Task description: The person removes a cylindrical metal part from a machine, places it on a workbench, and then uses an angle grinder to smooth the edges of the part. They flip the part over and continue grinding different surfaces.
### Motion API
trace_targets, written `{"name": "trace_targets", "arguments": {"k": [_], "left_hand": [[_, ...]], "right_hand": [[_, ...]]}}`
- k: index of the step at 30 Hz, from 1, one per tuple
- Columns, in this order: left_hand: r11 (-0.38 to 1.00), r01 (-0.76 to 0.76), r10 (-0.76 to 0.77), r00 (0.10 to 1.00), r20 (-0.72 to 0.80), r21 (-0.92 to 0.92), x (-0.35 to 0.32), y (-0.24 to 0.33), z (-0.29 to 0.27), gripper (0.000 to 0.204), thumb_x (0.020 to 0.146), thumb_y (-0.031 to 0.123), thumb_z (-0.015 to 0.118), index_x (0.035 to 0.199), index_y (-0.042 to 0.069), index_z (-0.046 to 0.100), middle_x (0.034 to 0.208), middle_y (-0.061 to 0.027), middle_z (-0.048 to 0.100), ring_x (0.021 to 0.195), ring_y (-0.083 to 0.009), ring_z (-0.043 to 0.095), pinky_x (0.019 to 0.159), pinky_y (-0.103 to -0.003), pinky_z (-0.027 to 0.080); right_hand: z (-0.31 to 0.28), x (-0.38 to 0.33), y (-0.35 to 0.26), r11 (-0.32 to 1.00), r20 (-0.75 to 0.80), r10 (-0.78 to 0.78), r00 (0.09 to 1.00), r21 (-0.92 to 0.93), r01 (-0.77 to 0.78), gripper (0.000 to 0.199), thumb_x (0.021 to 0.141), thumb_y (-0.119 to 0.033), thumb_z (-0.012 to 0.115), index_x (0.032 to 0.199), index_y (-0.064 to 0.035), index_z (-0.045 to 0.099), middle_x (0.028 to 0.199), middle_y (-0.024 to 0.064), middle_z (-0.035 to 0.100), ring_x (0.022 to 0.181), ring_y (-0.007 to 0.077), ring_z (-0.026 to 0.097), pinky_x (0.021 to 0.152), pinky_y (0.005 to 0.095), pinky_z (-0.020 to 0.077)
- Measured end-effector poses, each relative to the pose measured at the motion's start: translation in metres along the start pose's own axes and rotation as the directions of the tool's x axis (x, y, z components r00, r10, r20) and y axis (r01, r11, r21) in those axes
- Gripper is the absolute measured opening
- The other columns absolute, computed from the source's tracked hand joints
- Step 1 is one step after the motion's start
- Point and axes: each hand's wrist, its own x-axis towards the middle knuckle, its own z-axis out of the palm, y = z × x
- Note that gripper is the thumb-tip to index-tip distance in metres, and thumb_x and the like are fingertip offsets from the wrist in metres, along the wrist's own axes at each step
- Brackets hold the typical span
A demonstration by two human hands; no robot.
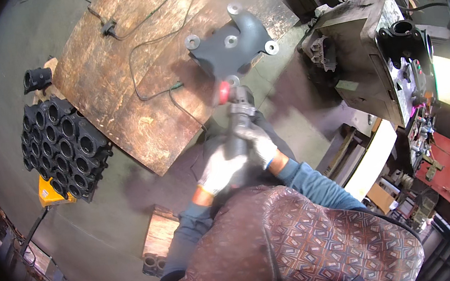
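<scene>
A dark handheld power tool (239,125) is gripped by both gloved hands, its red tip (224,91) set against the lower edge of a grey cast bracket (233,44). The bracket, with round lugs at its corners, lies at the near edge of a worn, rust-brown worktop (116,81). The left hand (221,170) is closed around the rear of the tool's body; the right hand (256,142) is wrapped around it just ahead. A thin cable (151,40) is looped across the worktop behind the bracket. Well to the left, a stack of black tubular castings (63,149) is seen on the floor, and a grimy machine (372,55) is seen to the right.
</scene>
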Motion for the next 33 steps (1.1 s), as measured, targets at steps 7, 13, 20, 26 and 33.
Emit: {"name": "trace_targets", "arguments": {"k": [7,13,20,26,33], "left_hand": [[0.977,0.02,-0.069,0.971,0.229,0.211,0.058,0.035,0.071,0.048,0.091,0.027,0.075,0.126,-0.001,0.058,0.107,-0.0123,0.07,0.097,-0.0227,0.068,0.084,-0.037,0.057],[0.955,0.099,-0.17,0.955,0.241,0.279,0.089,0.038,0.126,0.04,0.091,0.024,0.072,0.12,-0.001,0.06,0.096,-0.0109,0.07,0.086,-0.0199,0.067,0.075,-0.034,0.057],[0.98,0.084,-0.143,0.926,0.349,0.178,0.122,0.045,0.146,0.052,0.094,0.026,0.072,0.134,-0.002,0.054,0.119,-0.0149,0.066,0.105,-0.0233,0.065,0.09,-0.036,0.056],[0.957,0.25,-0.193,0.928,0.318,-0.149,0.149,0.034,0.154,0.06,0.093,0.019,0.075,0.143,0.0,0.047,0.118,-0.0086,0.065,0.098,-0.0157,0.064,0.089,-0.033,0.055],[0.961,0.068,-0.007,0.974,-0.224,0.266,0.165,-0.025,0.195,0.069,0.082,0.024,0.077,0.142,0.004,0.049,0.132,-0.0181,0.064,0.118,-0.0338,0.063,0.099,-0.042,0.051]], "right_hand": [[-0.071,-0.025,-0.032,0.934,-0.207,-0.127,0.97,0.305,0.187,0.045,0.096,-0.019,0.06,0.135,0.0037,0.05,0.115,0.0192,0.067,0.101,0.0315,0.068,0.094,0.0446,0.0573],[-0.112,-0.033,-0.062,0.797,-0.197,-0.089,0.976,0.573,0.188,0.03,0.099,-0.026,0.061,0.119,-0.0044,0.058,0.095,0.012,0.067,0.079,0.0249,0.067,0.077,0.0401,0.0595],[-0.13,-0.046,-0.105,0.831,-0.282,-0.166,0.945,0.475,0.288,0.046,0.102,-0.044,0.06,0.126,-0.0047,0.055,0.1,0.016,0.068,0.086,0.0307,0.069,0.082,0.0435,0.0594],[-0.138,-0.016,-0.135,0.876,-0.319,-0.457,0.83,-0.321,0.359,0.046,0.087,-0.018,0.076,0.126,-0.0009,0.058,0.104,0.0107,0.068,0.089,0.024,0.069,0.082,0.0375,0.0577],[-0.115,0.02,-0.148,0.593,-0.491,-0.547,0.678,-0.799,-0.101,0.085,0.071,-0.034,0.087,0.138,0.0028,0.049,0.118,0.0236,0.069,0.11,0.0372,0.069,0.094,0.0421,0.053]]}}
